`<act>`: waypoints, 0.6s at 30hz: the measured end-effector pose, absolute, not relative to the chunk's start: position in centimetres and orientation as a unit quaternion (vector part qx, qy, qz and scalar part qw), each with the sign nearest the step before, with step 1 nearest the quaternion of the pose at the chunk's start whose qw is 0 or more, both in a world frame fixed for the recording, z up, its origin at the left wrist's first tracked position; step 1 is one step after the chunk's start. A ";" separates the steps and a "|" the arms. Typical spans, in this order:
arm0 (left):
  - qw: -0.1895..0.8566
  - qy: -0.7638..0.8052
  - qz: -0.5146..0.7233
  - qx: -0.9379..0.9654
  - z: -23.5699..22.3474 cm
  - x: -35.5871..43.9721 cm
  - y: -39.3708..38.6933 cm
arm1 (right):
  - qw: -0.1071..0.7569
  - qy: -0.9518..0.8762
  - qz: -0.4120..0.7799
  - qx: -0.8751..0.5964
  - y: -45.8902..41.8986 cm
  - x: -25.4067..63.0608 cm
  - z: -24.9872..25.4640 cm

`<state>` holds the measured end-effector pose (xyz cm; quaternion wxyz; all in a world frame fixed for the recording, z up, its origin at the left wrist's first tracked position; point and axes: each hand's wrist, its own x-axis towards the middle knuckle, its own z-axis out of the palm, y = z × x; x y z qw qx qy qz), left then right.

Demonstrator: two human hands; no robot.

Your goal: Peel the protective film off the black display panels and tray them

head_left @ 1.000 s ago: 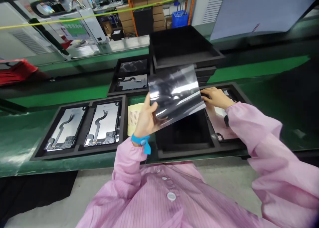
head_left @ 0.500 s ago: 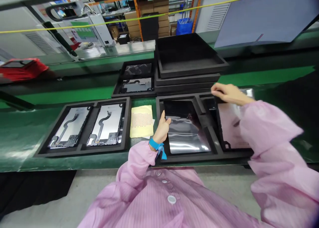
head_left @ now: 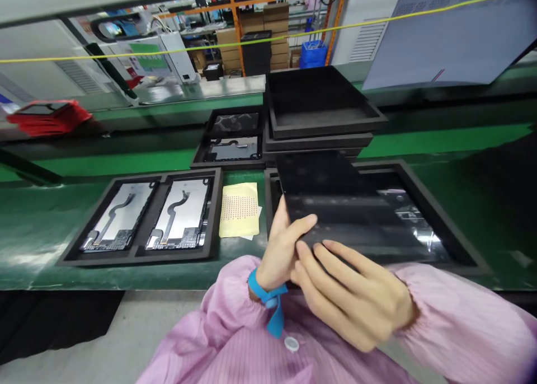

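Note:
A glossy black display panel [head_left: 327, 199] is tilted up above the right foam tray [head_left: 461, 244]. My left hand [head_left: 283, 244] grips its lower left corner, thumb over the front face and fingers along the edge behind. Close to the panel's lower edge is my right hand [head_left: 352, 294], its fingers stretched and slightly apart; whether the fingertips touch the panel I cannot tell. Another dark, shiny panel [head_left: 403, 205] lies in the right part of that tray, partly covered by the raised one.
On the left, a foam tray [head_left: 217, 205] holds two display units [head_left: 180, 213] with ribbon cables. A yellow dotted sheet [head_left: 240, 207] lies between the trays. Behind stand stacked black trays [head_left: 323, 132] and a smaller filled tray [head_left: 197, 160]. Red items [head_left: 50, 121] sit at far left.
My left hand has lifted the black panel from the tray's left compartment. My right hand has come from the far right down beside my left; the panel it was at now lies in the tray.

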<state>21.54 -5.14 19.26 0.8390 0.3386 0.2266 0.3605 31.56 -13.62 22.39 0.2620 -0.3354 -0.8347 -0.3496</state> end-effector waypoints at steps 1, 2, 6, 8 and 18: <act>0.821 0.237 0.373 0.363 18.9 21.0 -4.8 | 0.305 -0.815 -0.313 -0.381 -13.2 31.5 22.0; 0.807 0.239 0.379 0.384 18.4 20.5 -4.4 | 0.333 -0.787 -0.287 -0.433 -12.7 32.0 21.8; 0.796 0.206 0.364 0.437 17.5 18.7 -4.0 | 0.361 -0.528 -0.262 -0.722 -9.6 38.4 22.1; 0.805 0.165 0.347 0.452 17.5 18.2 -4.2 | 0.374 -0.448 -0.138 -0.800 -7.9 41.4 22.0; 0.825 0.114 0.310 0.459 18.5 18.1 -5.1 | 0.458 -0.437 -0.265 -0.728 -7.7 41.6 21.3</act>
